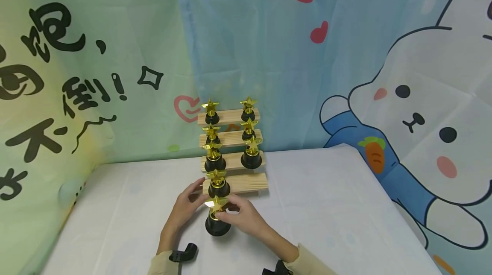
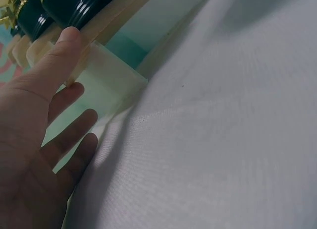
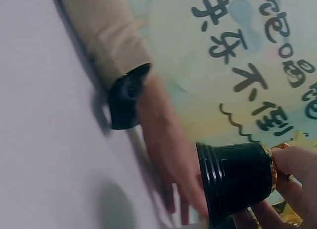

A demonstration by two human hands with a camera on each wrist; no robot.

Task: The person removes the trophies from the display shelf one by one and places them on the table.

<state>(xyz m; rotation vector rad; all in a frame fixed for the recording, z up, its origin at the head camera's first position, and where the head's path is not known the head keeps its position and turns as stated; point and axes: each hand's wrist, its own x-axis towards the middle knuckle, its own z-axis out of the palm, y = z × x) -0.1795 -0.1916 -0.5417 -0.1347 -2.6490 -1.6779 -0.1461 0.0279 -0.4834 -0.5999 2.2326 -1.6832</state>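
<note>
A gold star trophy with a black base (image 1: 217, 220) is low over the white tablecloth (image 1: 330, 206), in front of a stepped wooden rack (image 1: 251, 182). My right hand (image 1: 232, 212) pinches it by its gold stem under the star; in the right wrist view the fingertips (image 3: 292, 164) grip just above the black base (image 3: 237, 182). I cannot tell whether the base touches the cloth. My left hand (image 1: 191, 198) lies with straight fingers beside the rack's lowest step. In the left wrist view its thumb (image 2: 63, 50) rests against the wooden edge (image 2: 106, 21).
Several more star trophies (image 1: 251, 155) stand in two columns on the rack; the lowest step has one at its left (image 1: 218, 184) and bare wood at its right. Printed cloth backdrops (image 1: 403, 95) close the table at back and sides.
</note>
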